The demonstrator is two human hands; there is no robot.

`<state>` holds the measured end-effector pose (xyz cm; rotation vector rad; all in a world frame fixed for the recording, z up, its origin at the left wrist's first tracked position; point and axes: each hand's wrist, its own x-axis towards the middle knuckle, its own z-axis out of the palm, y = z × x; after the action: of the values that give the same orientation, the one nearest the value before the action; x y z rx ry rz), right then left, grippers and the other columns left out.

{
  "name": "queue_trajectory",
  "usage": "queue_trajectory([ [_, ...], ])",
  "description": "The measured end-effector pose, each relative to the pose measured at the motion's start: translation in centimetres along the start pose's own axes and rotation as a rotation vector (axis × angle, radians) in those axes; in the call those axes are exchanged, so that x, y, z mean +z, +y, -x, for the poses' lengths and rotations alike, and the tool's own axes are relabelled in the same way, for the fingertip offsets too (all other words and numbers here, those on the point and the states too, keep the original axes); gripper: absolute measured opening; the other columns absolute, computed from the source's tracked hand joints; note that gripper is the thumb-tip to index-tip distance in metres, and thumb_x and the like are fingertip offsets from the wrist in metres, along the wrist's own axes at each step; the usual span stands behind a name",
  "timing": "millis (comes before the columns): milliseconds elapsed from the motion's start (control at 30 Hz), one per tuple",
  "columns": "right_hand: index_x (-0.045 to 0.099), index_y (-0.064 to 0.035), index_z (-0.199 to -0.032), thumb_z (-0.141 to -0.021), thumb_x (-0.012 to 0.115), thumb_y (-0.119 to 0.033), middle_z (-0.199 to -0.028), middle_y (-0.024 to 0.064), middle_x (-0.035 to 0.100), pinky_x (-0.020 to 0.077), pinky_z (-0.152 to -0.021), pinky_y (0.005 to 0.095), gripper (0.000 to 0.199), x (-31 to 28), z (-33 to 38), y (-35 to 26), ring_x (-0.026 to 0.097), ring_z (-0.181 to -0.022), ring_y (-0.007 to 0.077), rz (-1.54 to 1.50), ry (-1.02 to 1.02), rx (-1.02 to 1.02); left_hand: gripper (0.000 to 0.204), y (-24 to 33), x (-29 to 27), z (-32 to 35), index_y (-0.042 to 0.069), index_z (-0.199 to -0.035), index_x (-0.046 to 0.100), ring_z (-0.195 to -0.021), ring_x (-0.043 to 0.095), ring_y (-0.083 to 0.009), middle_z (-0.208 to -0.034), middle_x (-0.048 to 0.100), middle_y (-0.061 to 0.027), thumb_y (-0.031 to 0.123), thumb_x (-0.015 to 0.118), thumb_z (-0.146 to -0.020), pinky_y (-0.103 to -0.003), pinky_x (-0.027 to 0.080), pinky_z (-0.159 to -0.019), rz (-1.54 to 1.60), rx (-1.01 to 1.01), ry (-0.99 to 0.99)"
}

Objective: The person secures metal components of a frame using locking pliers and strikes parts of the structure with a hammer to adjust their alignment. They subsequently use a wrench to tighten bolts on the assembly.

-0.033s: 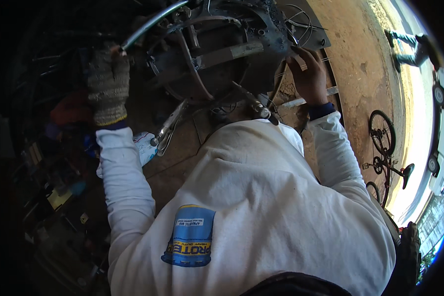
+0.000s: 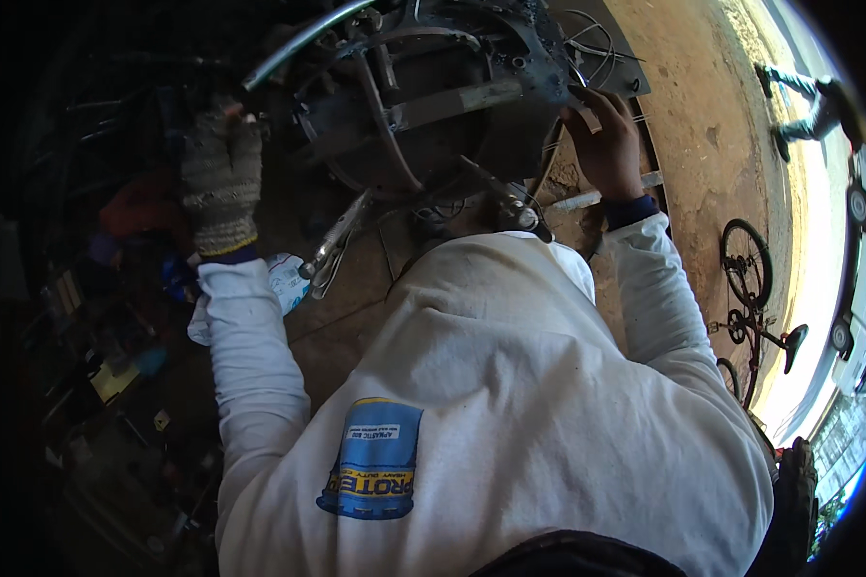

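Dark metal frame (image 2: pixel 433 113), curved rib (image 2: pixel 382 125)

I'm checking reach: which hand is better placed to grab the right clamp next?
Probably the right hand: it's nearer the right clamp; the gloved left hand is left of the metal frame.

Extends two arms (image 2: pixel 253 356) forward, with left hand (image 2: pixel 223 178) gloved and bare right hand (image 2: pixel 608 144) angled inward, fingers (image 2: pixel 578 127) slightly bent.

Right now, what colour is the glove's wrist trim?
The wrist trim is yellow; see the head view.
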<state>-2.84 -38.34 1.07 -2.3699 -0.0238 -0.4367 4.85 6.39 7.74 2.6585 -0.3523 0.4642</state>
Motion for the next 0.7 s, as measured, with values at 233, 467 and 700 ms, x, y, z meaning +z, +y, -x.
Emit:
queue_trajectory([
  [233,0.064,-0.0098,-0.117,-0.077,0.076,-0.028,-0.108,0.0124,0.064,0.0482,-0.088,0.0404,0.045,2.0,-2.8,-2.4,0.060,-0.101,0.0334,0.097,-0.194,-0.249,0.048,-0.3,2.2,8.2,0.010,-0.121,0.060,-0.105,0.062,-0.0311,-0.113,0.064,-0.0138,0.031,0.072,-0.080,-0.042,0.049,-0.092,-0.110,-0.001,-0.057],
  [467,0.062,-0.0111,-0.120,-0.077,0.077,-0.031,-0.110,0.0139,0.063,0.0487,-0.088,0.0407,0.050,3.6,-2.7,-1.8,0.061,-0.102,0.0325,0.102,-0.232,-0.152,0.056,0.2,3.2,7.6,0.010,-0.128,0.056,-0.118,0.054,-0.0327,-0.125,0.058,-0.0155,0.036,0.071,-0.080,-0.043,0.042,-0.102,0.059,-0.235,-0.333],
  [700,0.060,-0.0076,-0.122,-0.077,0.077,-0.032,-0.110,0.0138,0.064,0.0501,-0.084,0.0393,0.053,2.4,1.8,-0.3,0.062,-0.099,0.0285,0.142,-0.022,0.084,0.066,0.1,6.6,10.4,0.015,-0.141,0.042,-0.091,0.059,-0.0250,-0.122,0.058,-0.0109,0.038,0.066,-0.085,-0.038,0.050,-0.080,-0.757,0.065,-0.050],
])
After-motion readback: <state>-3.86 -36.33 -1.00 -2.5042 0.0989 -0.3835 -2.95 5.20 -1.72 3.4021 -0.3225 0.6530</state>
